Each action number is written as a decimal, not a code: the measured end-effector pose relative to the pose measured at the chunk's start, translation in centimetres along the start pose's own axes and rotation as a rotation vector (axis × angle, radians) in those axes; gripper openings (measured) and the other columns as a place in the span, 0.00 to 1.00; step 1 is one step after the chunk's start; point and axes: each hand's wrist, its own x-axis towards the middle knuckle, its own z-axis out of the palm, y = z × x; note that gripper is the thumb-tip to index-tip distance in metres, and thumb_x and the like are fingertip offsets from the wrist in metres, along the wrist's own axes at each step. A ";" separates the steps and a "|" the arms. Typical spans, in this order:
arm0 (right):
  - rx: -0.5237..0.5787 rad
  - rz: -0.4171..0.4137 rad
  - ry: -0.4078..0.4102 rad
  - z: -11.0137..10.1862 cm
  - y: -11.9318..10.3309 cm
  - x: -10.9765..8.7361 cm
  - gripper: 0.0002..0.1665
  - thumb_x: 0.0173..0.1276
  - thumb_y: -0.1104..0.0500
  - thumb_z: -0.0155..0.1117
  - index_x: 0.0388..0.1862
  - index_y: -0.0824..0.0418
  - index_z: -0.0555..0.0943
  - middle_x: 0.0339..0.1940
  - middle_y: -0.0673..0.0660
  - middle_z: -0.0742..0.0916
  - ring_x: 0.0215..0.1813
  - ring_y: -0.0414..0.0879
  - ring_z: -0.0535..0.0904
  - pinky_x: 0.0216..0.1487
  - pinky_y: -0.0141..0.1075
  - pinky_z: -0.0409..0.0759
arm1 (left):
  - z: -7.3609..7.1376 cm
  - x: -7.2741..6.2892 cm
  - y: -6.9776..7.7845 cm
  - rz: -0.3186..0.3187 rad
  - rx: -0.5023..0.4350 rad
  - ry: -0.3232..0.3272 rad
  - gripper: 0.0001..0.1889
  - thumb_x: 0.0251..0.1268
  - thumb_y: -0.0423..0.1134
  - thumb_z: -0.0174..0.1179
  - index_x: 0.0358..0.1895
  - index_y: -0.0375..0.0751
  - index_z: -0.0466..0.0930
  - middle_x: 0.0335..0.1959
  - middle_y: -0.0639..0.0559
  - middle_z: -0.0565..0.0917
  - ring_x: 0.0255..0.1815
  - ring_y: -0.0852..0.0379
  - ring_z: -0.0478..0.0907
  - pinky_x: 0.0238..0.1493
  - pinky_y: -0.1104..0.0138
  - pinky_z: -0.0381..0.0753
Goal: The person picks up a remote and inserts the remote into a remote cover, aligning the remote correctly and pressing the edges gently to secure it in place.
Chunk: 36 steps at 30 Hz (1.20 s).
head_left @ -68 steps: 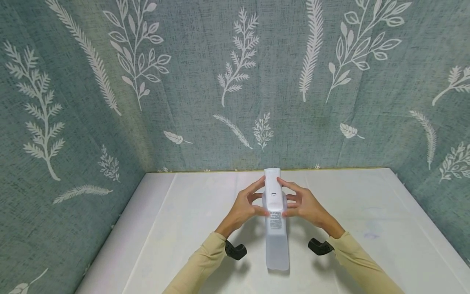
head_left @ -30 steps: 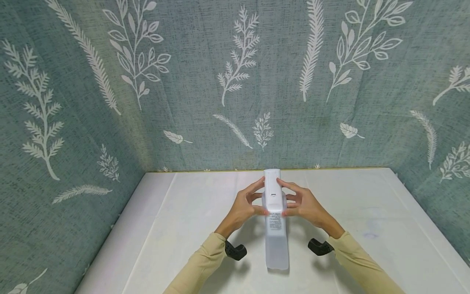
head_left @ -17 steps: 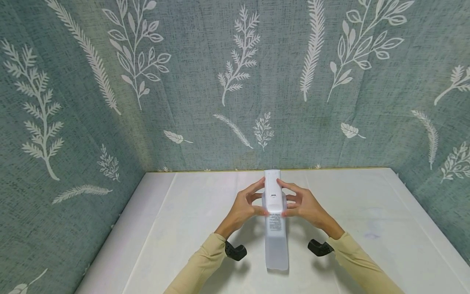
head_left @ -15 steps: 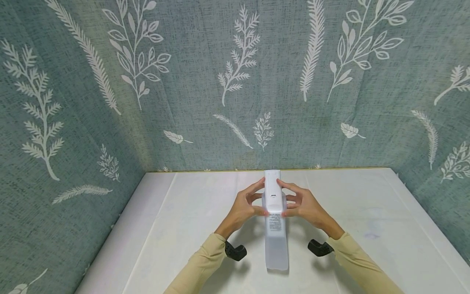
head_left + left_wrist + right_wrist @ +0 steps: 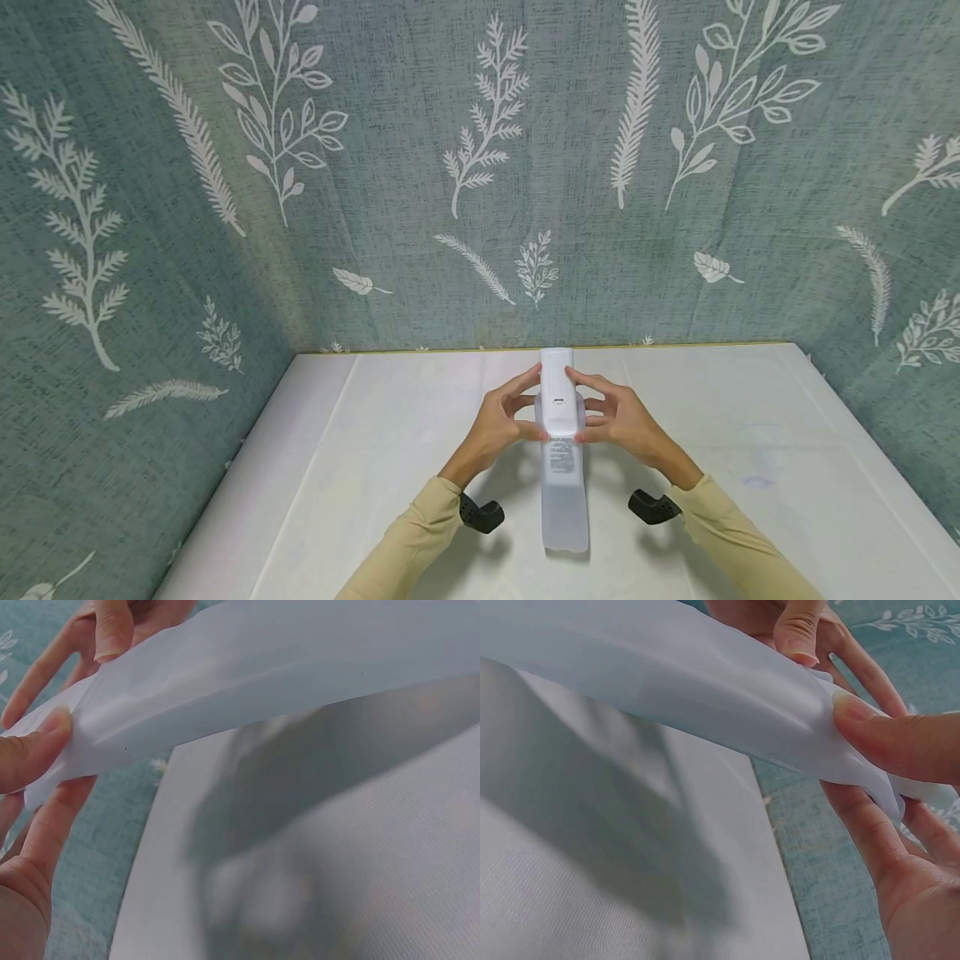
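Observation:
A white remote control (image 5: 557,379), back side up with a small latch, projects from a translucent sleeve (image 5: 566,517) in the head view. A printed label on its back shows through the sleeve. My left hand (image 5: 501,421) pinches the left side of the sleeve's mouth between thumb and fingers, its index fingertip against the remote. On the right side my right hand (image 5: 618,417) mirrors this grip. In the left wrist view, the long sleeve (image 5: 225,675) slants above the table; the right wrist view shows the thumb (image 5: 859,712) pressing near its mouth.
Below lies a white table (image 5: 390,483), where hands and sleeve cast shadows. Green cloth with white leaf prints (image 5: 405,167) rises behind the table's far edge and along both sides. Black wrist devices (image 5: 482,512) hang below each beige cuff.
The remote has slid slightly toward me, a little deeper into the sleeve; its label sits lower. Both hands and the sleeve's closed end stay almost where they were.

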 end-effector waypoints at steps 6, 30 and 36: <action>-0.003 0.003 0.004 0.0 0.2 0.0 0.53 0.49 0.75 0.72 0.73 0.59 0.60 0.72 0.64 0.61 0.58 0.64 0.74 0.45 0.44 0.82 | 0.0 0.0 0.0 0.002 0.008 -0.002 0.49 0.41 0.17 0.68 0.70 0.54 0.64 0.69 0.51 0.66 0.58 0.46 0.73 0.46 0.60 0.81; -0.011 0.002 0.022 -0.1 0.5 0.3 0.52 0.48 0.75 0.72 0.72 0.61 0.62 0.72 0.64 0.62 0.58 0.63 0.74 0.45 0.44 0.82 | -0.1 0.3 -0.4 0.002 0.004 0.017 0.48 0.40 0.16 0.68 0.70 0.50 0.64 0.68 0.49 0.67 0.58 0.45 0.73 0.47 0.60 0.80; -0.012 0.000 0.024 -0.2 0.7 0.3 0.51 0.48 0.76 0.71 0.72 0.61 0.62 0.71 0.65 0.63 0.57 0.61 0.75 0.45 0.44 0.82 | -0.2 0.3 -0.5 -0.002 0.014 0.017 0.48 0.40 0.16 0.68 0.69 0.52 0.66 0.67 0.50 0.69 0.58 0.45 0.74 0.47 0.59 0.80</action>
